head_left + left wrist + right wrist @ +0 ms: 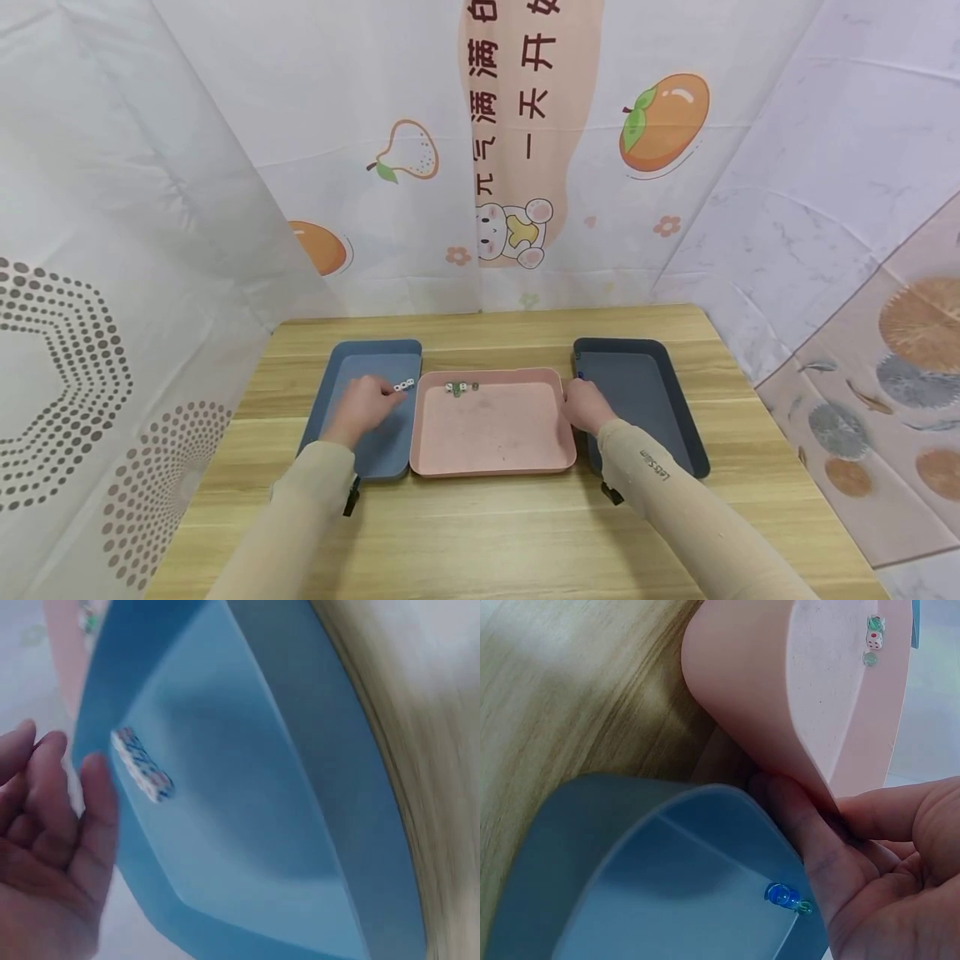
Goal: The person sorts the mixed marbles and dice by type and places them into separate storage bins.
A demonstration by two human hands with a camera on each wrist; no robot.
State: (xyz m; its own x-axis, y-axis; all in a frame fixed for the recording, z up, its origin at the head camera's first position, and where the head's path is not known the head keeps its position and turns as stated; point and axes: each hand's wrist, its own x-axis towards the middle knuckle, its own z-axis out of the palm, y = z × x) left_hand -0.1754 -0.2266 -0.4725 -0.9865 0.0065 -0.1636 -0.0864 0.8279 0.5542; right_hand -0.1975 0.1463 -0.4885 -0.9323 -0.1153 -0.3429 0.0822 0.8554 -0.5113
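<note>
Over the left blue tray [386, 454], my left hand [363, 408] has loosely bent fingers. In the left wrist view nothing is between them, and a short row of white dice [142, 765] lies beside the fingertips on the tray, at its side towards the pink tray. My right hand [587, 406] pinches the right rim of the pink tray [495, 429] between thumb and fingers, seen closely in the right wrist view. A small cluster of green glass beads and white dice [457, 387] sits along the pink tray's far side.
Beyond my right hand stands a dark blue tray [633, 383] with blue and green glass beads [784, 895] by its inner wall. All three trays stand side by side on a wooden table [480, 533]. A printed curtain [330, 100] hangs behind the table.
</note>
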